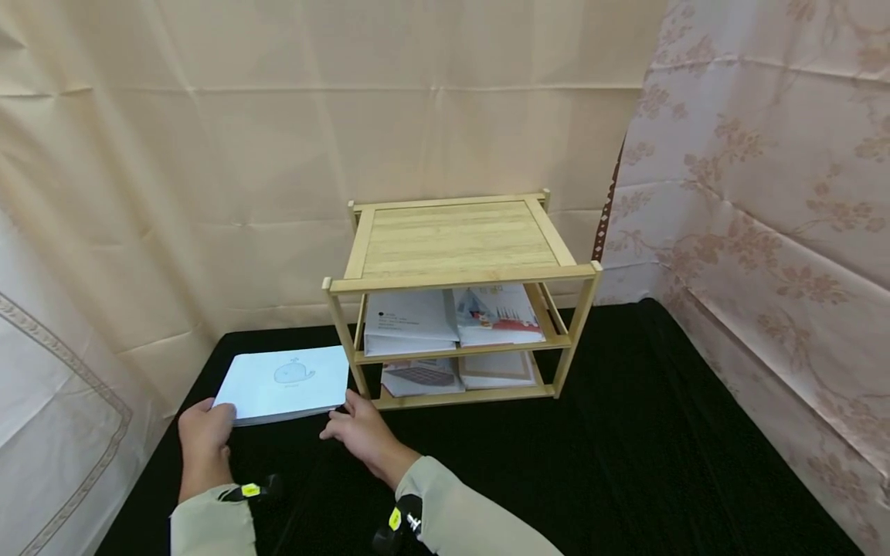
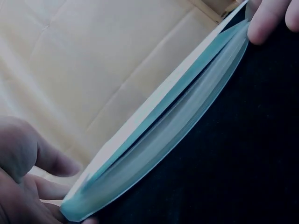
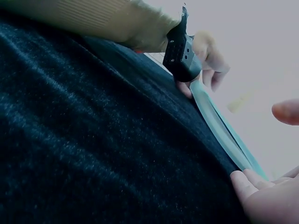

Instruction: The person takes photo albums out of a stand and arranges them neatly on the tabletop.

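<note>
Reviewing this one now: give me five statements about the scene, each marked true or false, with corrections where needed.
1. The left hand grips the book. True.
2. The book's cover shows a cat. False: it shows a whale drawing.
3. The tablecloth is black. True.
4. The wooden rack stands left of the book. False: it stands to the right.
5. The rack's middle shelf holds printed items. True.

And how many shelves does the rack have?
3: the top shelf, the middle shelf beneath it, and the bottom shelf lowest of all. None seems hidden.
</note>
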The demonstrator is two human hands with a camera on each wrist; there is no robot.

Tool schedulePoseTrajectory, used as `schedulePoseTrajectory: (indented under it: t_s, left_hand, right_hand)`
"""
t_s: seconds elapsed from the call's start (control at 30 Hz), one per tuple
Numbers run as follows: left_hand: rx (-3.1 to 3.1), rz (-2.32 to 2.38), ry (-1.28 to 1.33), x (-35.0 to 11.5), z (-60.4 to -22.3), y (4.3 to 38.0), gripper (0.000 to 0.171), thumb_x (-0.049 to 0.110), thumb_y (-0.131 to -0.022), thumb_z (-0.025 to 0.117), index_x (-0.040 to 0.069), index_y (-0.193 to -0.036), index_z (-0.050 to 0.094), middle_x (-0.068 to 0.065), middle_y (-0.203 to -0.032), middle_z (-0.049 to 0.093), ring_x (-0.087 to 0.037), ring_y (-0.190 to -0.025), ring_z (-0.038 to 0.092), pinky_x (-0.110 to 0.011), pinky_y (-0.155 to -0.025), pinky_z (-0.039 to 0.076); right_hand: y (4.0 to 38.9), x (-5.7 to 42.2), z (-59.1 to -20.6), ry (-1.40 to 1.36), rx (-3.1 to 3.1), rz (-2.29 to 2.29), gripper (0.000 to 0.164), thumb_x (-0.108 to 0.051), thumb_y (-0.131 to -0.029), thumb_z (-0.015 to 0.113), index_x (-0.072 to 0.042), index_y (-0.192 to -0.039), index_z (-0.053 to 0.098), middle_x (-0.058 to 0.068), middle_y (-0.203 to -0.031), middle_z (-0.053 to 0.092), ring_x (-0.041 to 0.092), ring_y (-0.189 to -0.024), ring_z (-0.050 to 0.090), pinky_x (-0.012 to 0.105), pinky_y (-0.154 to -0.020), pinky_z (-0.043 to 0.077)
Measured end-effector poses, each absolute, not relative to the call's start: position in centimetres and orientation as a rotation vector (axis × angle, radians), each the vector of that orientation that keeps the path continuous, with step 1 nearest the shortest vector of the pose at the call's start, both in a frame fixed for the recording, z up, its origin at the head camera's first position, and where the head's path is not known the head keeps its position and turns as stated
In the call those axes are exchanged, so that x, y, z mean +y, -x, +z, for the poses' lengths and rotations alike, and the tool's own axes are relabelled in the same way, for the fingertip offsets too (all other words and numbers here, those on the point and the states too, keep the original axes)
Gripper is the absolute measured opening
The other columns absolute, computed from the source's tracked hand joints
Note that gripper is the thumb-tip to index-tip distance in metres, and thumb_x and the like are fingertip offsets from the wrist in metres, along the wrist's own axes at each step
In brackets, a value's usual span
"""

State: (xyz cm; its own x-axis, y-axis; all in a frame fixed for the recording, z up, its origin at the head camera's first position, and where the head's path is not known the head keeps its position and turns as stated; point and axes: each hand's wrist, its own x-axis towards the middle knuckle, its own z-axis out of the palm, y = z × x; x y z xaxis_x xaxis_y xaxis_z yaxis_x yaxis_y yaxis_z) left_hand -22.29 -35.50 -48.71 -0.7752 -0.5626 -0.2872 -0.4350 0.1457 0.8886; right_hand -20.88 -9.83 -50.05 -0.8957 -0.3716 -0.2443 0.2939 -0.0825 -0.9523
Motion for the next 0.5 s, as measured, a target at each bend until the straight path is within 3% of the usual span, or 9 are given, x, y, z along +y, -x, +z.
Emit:
schedulePoseTrajectory:
  t_s: [0.23,0.5]
  left_hand:
    - [-2.536,-1.478,-1.03,-35.2,-48.1,22.0,0.079,0.034,-0.1,0.052,-0.01,-0.158,0.022,-0.039,-0.161,0.023,-0.059,-0.145,0.015,-0.07,-0.119,0.016]
    - [-2.601,-1.418,-1.018,-34.2,-47.0,22.3,0.08,0.044,-0.102,0.051,-0.003,-0.161,0.024,-0.035,-0.165,0.019,-0.059,-0.146,0.017,-0.073,-0.117,0.019]
  right_hand:
    - [20.6,-9.4,-49.7,0.071,1.808,-1.963,0.088,-0.01,-0.087,0.073,-0.007,-0.162,0.028,0.018,-0.167,0.031,0.031,-0.143,0.05,0.049,-0.114,0.046]
    - [20.1,-8.4,-49.1,0.094,1.833,-1.932,0.083,-0.008,-0.087,0.072,-0.002,-0.16,0.031,0.02,-0.164,0.037,0.033,-0.141,0.052,0.048,-0.113,0.047]
